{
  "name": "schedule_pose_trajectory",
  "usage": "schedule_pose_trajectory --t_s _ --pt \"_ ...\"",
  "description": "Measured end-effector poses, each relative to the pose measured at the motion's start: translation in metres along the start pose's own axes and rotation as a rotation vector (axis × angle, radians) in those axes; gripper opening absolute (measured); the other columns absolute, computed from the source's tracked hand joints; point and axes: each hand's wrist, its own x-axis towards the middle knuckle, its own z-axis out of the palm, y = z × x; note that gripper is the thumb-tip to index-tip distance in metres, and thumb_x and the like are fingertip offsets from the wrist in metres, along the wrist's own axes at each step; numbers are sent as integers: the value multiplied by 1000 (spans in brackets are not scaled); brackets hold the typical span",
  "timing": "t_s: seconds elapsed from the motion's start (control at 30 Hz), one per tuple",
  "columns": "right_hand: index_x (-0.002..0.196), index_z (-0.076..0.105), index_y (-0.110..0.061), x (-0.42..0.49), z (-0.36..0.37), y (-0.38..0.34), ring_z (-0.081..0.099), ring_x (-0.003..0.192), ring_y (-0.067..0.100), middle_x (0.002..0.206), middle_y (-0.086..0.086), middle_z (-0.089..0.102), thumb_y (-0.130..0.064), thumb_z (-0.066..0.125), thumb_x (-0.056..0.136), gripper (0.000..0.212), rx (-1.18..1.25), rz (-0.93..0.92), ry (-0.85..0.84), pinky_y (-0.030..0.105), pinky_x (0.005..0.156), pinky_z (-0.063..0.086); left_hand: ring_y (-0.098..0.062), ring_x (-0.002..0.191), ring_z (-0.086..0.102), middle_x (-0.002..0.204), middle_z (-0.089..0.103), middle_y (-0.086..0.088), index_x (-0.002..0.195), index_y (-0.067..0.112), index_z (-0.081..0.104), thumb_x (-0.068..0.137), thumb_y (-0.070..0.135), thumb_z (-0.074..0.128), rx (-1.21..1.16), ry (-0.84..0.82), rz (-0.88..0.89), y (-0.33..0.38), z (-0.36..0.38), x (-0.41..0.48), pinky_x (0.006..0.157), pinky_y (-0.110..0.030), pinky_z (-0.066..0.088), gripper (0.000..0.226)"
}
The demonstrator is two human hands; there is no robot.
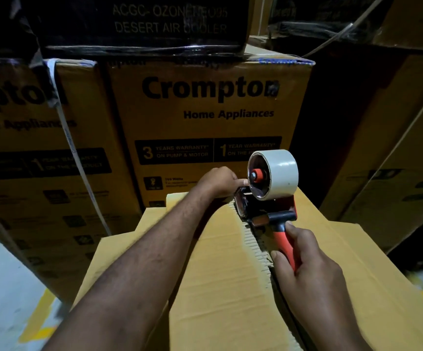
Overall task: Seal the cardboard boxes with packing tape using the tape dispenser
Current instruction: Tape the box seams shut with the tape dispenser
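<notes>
One tape dispenser, handle clenched in right grip, atop cardboard box, at upper end of seam running down-frame; left grip curled at its front, hold indiscernible.

dim light, stacked Crompton cartons across centre and left, white strap at left, black-wrapped carton upper centre, grey floor with yellow marking lower left
</notes>
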Motion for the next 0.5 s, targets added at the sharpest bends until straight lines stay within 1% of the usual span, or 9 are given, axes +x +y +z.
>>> schedule_pose_trajectory --t_s 0.03,0.1,0.17,0.23,0.27,0.3,0.37,0.4,0.5 --pt "138 34 -44 0 0 0 47 88 7 122 -8 62 -37 61 94 52 2 -3 -1 27 78 46 -22 82 63 83 67 -1 83 15 72 97 50 56 31 -51 1 -1 -2 0 76 -37 52 41" --pt "138 34 -44 -1 -2 -1 47 86 9 107 -10 60 -37 60 95 51 5 -12 -16 26 76 47 -23 85 62 86 66 -2 95 13 74 100 49 51 78 -99 8 1 -5 0 78 -38 50 43" --pt "138 36 -43 -1 -7 -4 51 85 13 94 -13 52 -37 60 95 50 12 -24 -31 30 76 50 -25 94 65 97 71 -3 103 18 75 101 49 50 79 -120 8 2 -5 1 85 -40 53 40" --pt "137 38 -42 -2 -13 -5 58 87 18 95 -10 57 -36 60 95 48 8 -39 -28 34 77 53 -25 99 66 105 73 -4 108 19 75 100 53 50 80 -128 1 4 -6 -3 89 -41 53 43" --pt "137 38 -41 -4 -16 -6 59 88 19 99 -6 62 -37 60 95 48 -4 -48 -25 35 77 53 -25 97 65 104 72 -5 107 17 74 99 54 51 85 -124 5 3 -5 -3 88 -40 52 45" --pt "137 38 -41 -6 -20 -6 58 87 19 102 -4 64 -37 59 95 47 -20 -58 -30 34 76 52 -24 92 65 101 71 -5 103 15 74 99 54 50 90 -115 9 2 -5 -4 83 -38 51 46" --pt "139 36 -42 -15 -27 -6 56 87 16 96 -8 60 -38 57 96 48 -50 -77 -53 32 76 51 -22 78 58 90 66 -7 92 11 69 101 47 49 122 -79 24 1 -4 -7 70 -34 43 43" --pt "140 34 -43 -21 -30 -6 56 87 15 91 -11 54 -39 56 96 49 -64 -84 -63 31 76 51 -21 75 56 88 65 -7 91 10 69 101 45 49 141 -65 26 2 -4 -9 67 -34 41 41" --pt "141 32 -43 -38 -38 -5 50 79 11 84 -13 45 -40 56 97 50 -100 -87 -72 26 73 49 -20 78 59 89 67 -2 95 16 70 101 46 50 151 -44 2 5 -3 -16 69 -34 44 37"
